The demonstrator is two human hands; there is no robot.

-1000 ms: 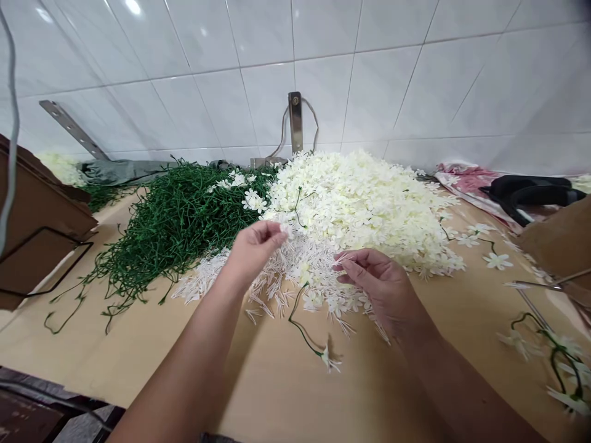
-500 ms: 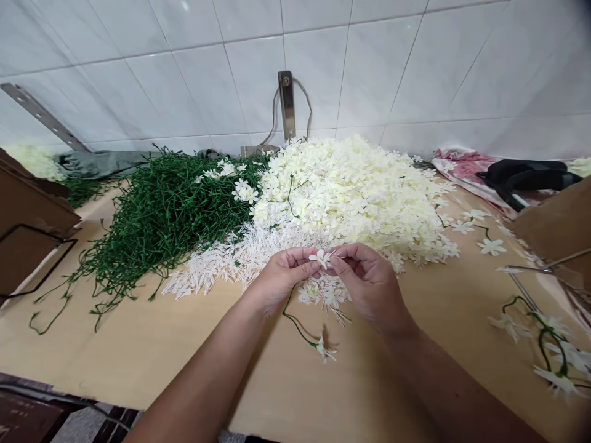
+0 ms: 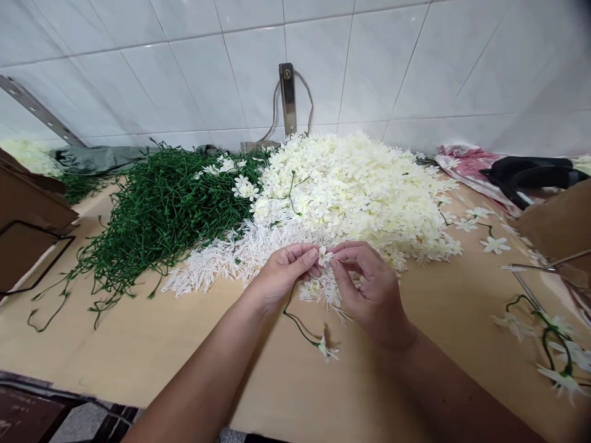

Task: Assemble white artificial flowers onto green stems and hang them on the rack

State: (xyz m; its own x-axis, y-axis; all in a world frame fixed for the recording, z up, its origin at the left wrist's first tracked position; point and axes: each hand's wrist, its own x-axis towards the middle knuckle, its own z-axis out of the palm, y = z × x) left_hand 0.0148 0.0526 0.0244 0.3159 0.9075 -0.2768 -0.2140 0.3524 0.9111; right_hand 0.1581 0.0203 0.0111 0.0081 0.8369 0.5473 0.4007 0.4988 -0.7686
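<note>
A small white artificial flower [image 3: 324, 255] is held up between my two hands above the table. My left hand [image 3: 289, 271] pinches it from the left with thumb and forefinger. My right hand [image 3: 369, 283] grips its right side, thumb and fingertips close together at the petals. Below my left hand a green plastic stem [image 3: 298, 325] curves down to another white flower [image 3: 327, 349]. Several loose blossoms [image 3: 310, 289] and thin white stamens [image 3: 339, 311] lie just under my hands.
Behind my hands stand a heap of cream-white blossoms [image 3: 360, 191], a pile of white stamens [image 3: 207, 264] and a tangle of green stems [image 3: 161, 209]. Finished sprays [image 3: 561, 354] lie at right by a metal rod [image 3: 526, 288]. Cardboard boxes [image 3: 32, 215] flank the table [image 3: 138, 357].
The held flower has turned between my fingers, showing fewer spread petals. My right thumb has dropped slightly from it. The whole view has shifted a little.
</note>
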